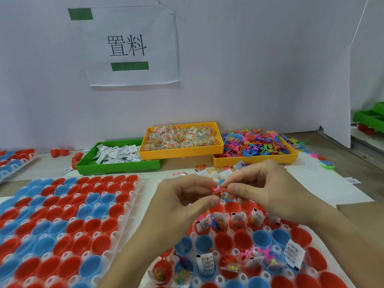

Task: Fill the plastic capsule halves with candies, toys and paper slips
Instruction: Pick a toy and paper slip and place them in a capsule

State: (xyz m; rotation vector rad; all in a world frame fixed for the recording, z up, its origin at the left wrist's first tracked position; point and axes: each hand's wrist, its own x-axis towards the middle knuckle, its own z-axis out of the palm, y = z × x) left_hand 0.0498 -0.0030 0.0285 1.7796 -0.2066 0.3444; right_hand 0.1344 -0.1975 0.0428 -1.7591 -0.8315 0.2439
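My left hand (pixel 182 202) and my right hand (pixel 264 190) meet over the near tray and together pinch small rubbery toy figures (pixel 220 190), red and pink. Under them the white holder tray (pixel 234 251) carries red and blue capsule halves; some hold a paper slip (pixel 292 253), a candy bag (pixel 220 222) or a toy, others such as a blue half (pixel 262 239) are empty. A second tray of empty capsule halves (pixel 62 221) lies to the left.
At the back stand a green tray of paper slips (pixel 116 161), a yellow tray of candy bags (pixel 180 140) and a yellow tray of coloured toys (pixel 255 148). Loose toys and bags (pixel 209 170) lie before them. A cardboard edge (pixel 361 213) is at right.
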